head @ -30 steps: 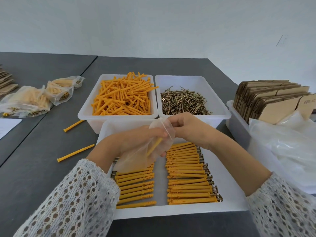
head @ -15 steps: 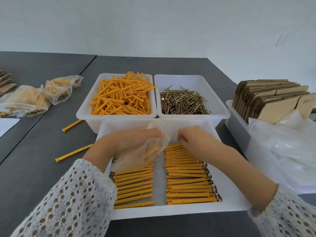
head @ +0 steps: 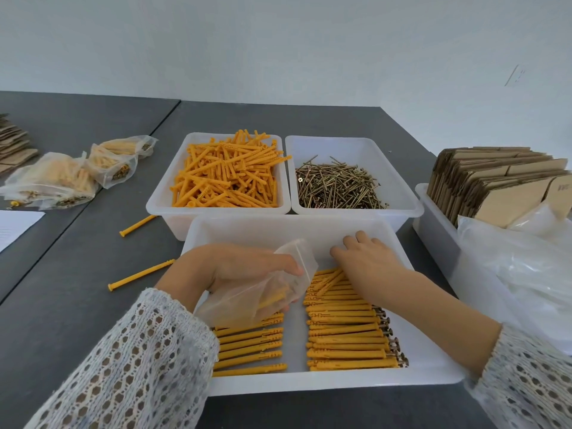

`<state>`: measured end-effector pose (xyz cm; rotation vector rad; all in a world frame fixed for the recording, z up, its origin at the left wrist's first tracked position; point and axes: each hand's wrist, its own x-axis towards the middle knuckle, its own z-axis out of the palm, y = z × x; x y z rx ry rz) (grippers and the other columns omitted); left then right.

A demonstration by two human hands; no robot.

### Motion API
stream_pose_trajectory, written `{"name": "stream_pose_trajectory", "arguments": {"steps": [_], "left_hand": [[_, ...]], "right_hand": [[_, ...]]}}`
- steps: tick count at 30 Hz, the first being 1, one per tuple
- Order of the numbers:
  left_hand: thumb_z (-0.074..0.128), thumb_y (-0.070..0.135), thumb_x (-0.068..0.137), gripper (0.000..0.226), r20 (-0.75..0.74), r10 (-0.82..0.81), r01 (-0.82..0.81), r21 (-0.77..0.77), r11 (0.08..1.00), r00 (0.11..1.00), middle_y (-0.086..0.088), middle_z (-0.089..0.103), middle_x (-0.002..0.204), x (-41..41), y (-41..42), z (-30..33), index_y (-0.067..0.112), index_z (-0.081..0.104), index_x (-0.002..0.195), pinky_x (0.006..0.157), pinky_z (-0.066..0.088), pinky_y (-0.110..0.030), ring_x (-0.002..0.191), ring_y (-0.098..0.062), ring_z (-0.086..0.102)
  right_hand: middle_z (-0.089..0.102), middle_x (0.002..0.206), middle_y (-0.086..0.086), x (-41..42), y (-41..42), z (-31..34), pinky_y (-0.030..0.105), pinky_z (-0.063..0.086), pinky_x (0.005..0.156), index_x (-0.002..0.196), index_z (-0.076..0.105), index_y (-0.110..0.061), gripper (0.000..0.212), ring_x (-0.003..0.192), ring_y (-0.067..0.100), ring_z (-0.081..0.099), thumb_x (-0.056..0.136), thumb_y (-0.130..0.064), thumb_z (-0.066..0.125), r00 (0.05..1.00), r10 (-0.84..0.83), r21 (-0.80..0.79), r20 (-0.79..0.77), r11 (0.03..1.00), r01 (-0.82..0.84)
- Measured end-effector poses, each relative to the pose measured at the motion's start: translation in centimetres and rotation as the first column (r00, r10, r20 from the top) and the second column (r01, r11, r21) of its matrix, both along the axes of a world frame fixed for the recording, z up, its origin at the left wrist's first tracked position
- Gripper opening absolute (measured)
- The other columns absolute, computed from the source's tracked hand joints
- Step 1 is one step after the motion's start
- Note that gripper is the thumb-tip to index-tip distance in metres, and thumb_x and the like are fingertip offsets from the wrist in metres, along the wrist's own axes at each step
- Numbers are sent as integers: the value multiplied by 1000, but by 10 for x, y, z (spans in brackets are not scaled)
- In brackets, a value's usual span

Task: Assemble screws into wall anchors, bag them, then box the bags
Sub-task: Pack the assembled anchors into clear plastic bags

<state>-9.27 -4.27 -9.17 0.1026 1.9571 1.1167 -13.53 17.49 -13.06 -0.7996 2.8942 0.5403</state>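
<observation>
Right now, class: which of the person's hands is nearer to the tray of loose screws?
The right. The right hand reaches over the assembled anchors just below the screw tray; the left hand, holding the clear bag, sits further left.

Left hand [head: 244, 270] near centre, palm down, fingers curled, thumb and fingers pinched shut on thin clear bag [head: 266, 292]. Right hand [head: 368, 264] just right of it, palm down, fingers spread flat and pointing far, nothing visibly gripped. Both forearms in white knit sleeves.
</observation>
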Motion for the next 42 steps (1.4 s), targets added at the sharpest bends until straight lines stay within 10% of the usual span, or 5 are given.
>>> {"name": "stream_pose_trajectory", "arguments": {"steps": [16, 24, 35, 42], "left_hand": [[43, 49, 99, 48, -22, 23, -23, 26, 999, 999, -6, 69, 100, -3, -3, -6, 9, 66, 114, 83, 52, -27, 92, -19, 64], [46, 55, 93, 55, -25, -8, 9, 30, 1000, 1000, -6, 69, 102, -4, -5, -8, 7, 65, 115, 88, 51, -31, 93, -21, 63], [47, 54, 92, 48, -89, -88, 91, 29, 995, 992, -12, 67, 106, 0, 0, -2, 11, 66, 99, 98, 47, -40, 97, -25, 60], [61, 27, 85, 52, -37, 104, -85, 336, 938, 994, -27, 56, 110, 5, 10, -2, -8, 55, 123, 97, 47, -45, 100, -33, 54]], "right_hand": [[43, 134, 9, -3, 11, 1, 36, 36, 96, 133, 49, -20, 36, 122, 27, 41, 97, -19, 52, 984, 169, 99, -50, 982, -163], [52, 94, -4, -5, 12, 21, 29, 39, 71, 105, 45, -23, 22, 81, 18, 51, 94, -4, 45, 998, 65, -212, -1, 975, -64], [49, 90, -7, 6, 6, 61, 25, 37, 72, 92, 51, -25, 23, 85, 11, 47, 104, -10, 38, 919, 195, -405, 342, 913, -44], [66, 99, 6, 23, -15, 66, 48, 49, 87, 102, 65, -12, 23, 92, 26, 61, 97, -2, 45, 864, 343, -629, 368, 777, -41]]}}
